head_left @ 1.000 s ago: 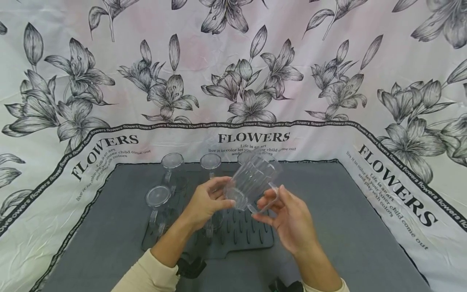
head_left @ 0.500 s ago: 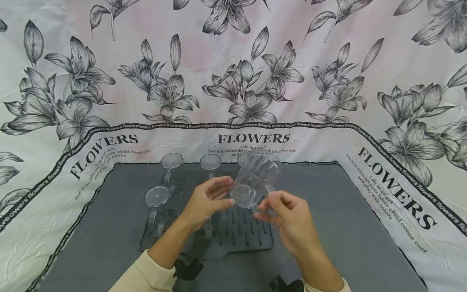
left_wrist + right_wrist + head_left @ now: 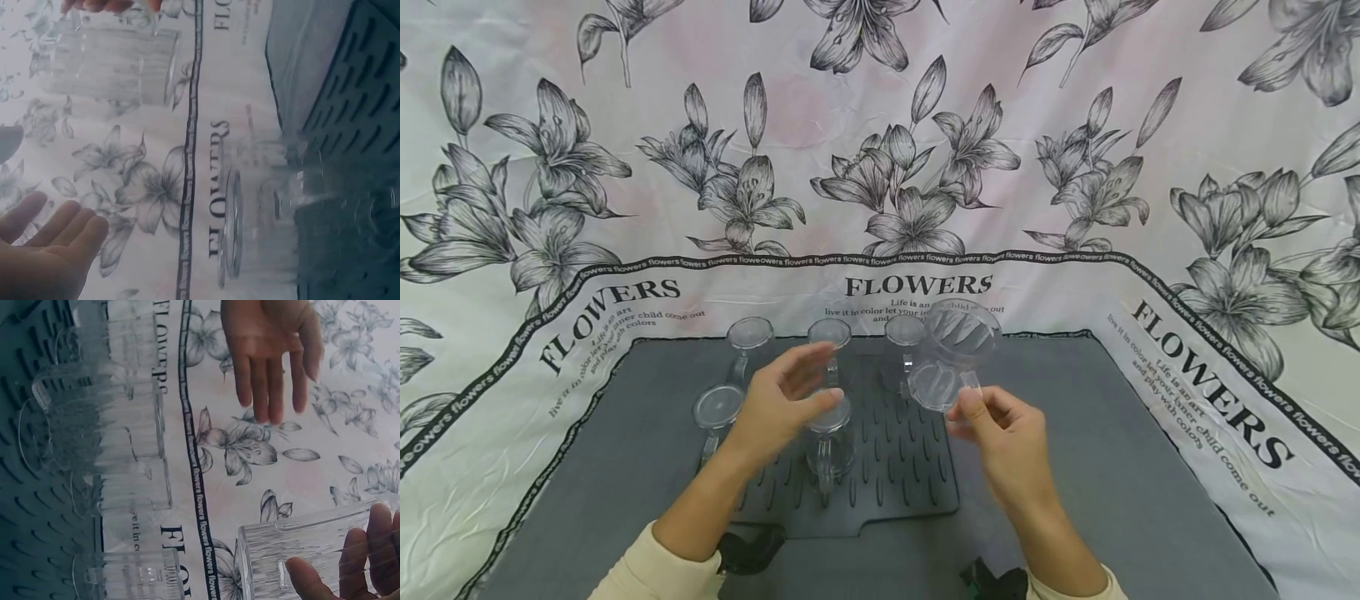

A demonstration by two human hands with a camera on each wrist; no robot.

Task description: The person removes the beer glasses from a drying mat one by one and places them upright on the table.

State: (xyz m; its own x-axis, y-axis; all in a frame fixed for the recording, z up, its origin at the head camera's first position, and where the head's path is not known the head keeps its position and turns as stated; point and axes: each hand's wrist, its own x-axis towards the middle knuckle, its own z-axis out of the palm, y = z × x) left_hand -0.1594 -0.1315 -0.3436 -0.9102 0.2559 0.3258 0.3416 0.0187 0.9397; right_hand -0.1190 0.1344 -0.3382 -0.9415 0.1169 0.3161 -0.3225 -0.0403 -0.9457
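Note:
My right hand (image 3: 1007, 442) pinches the handle of a clear ribbed mug (image 3: 953, 354), raised over the back right of the mat. The mug is tilted, its base toward me and its mouth up and away. My left hand (image 3: 782, 417) is off the mug, fingers spread and holding nothing; it overlaps the standing mugs in the head view. In the right wrist view, the left palm (image 3: 269, 362) shows bare, while right fingers (image 3: 353, 556) lie along the held mug (image 3: 300, 537). Several matching clear mugs, such as the front one (image 3: 830, 414), stand upside down on the mat.
A dark ridged drying mat (image 3: 910, 496) lies on the grey table (image 3: 1112, 467). Its back row holds mugs at left (image 3: 751, 335), middle (image 3: 830, 333) and right (image 3: 905, 331); another mug (image 3: 718, 407) stands front left. A flower-printed cloth (image 3: 917, 192) rises behind and at both sides.
My left hand has come off the mug and drawn back to the left, its fingers spread. My right hand has turned the mug more upright and moved it slightly right.

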